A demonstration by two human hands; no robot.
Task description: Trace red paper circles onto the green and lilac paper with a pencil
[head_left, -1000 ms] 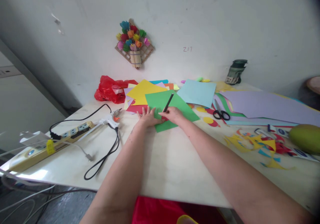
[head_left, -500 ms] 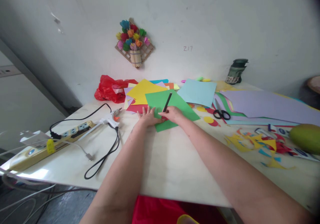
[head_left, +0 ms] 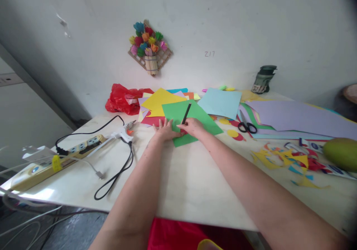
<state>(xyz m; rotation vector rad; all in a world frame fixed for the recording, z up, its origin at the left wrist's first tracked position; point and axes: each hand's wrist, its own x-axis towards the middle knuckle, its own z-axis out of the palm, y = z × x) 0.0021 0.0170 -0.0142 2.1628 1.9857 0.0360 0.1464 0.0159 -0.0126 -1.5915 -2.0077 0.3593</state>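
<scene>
A green sheet of paper lies on the table between my forearms and the wall. My left hand is spread at its left edge, fingers apart, with the thumb by a small red piece on the sheet. In my right hand is a dark pen, held upright at a tilt, its tip hidden by the fingers near the red piece. Behind the sheet are a yellow sheet and a red one.
To the left are a glue gun, its looped cord and a power strip. Scissors, paper discs, scraps, glue tubes, a green fruit and stacked sheets lie to the right.
</scene>
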